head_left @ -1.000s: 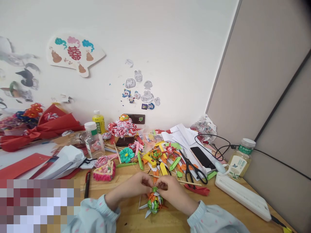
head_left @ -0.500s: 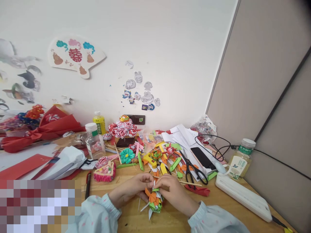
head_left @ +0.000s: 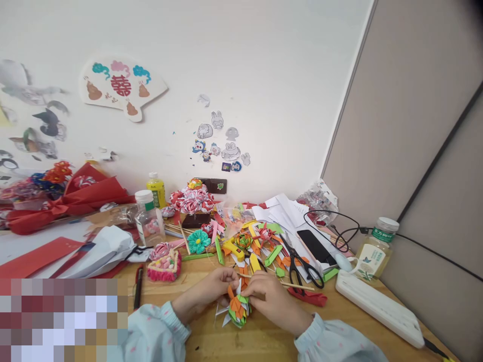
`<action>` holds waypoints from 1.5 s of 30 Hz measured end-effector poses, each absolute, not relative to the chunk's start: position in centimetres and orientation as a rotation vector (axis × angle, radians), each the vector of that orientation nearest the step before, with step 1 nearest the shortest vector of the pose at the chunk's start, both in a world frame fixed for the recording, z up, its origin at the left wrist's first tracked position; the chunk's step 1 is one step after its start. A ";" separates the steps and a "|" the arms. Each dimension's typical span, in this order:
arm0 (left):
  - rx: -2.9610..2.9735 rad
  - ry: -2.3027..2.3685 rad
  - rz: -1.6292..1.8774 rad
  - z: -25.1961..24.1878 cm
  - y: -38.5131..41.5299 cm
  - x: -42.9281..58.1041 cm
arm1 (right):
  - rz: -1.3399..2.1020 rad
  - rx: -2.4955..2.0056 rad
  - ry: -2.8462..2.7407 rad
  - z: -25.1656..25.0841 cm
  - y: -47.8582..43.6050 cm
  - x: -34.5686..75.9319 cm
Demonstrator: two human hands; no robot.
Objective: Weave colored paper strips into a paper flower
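Between my two hands, low over the wooden table [head_left: 249,347], is a folded-paper flower [head_left: 238,307] with orange, green and white strips sticking out. My left hand [head_left: 212,291] is closed on its upper left side, the fingertips pinching beside an orange strip. From the other side my right hand [head_left: 267,297] pinches the flower near a green and white piece at its top. Parts of both hands' lower fingers are hidden behind the flower and the palms.
Black scissors [head_left: 302,266] and a phone [head_left: 316,247] lie right of my hands. Beyond them sit a yellow glue gun [head_left: 234,248], a teal flower [head_left: 198,242] and paper strips. A white power strip [head_left: 377,307] and a bottle [head_left: 377,249] stand right; a heart-shaped box [head_left: 164,266] is left.
The flower has turned and tilted slightly between my fingers, its lower white tip swinging left. Both hands keep their pinch. The whole view has shifted a little.
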State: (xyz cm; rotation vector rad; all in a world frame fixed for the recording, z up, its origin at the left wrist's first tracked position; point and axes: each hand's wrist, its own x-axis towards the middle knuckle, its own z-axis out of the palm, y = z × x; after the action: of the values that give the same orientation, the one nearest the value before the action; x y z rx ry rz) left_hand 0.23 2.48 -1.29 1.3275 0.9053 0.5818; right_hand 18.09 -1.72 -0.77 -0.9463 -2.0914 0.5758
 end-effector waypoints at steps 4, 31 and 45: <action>1.326 0.888 0.575 -1.1 2.3 0.0 | 0.613 -0.919 -2.126 -0.7 -2.0 18.2; 1.132 0.631 0.838 -0.5 3.0 -0.7 | 0.530 -0.949 -1.924 -0.1 -1.4 19.5; 1.276 0.714 1.020 -1.8 2.0 1.7 | 0.561 -1.189 -1.585 -2.4 -0.3 18.8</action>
State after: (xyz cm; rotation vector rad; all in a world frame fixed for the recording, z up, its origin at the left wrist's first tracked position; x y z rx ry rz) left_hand 1.74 2.03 -1.79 1.2764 0.7145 1.0201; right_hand 18.77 -0.26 -2.39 -1.1888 -1.5845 0.5613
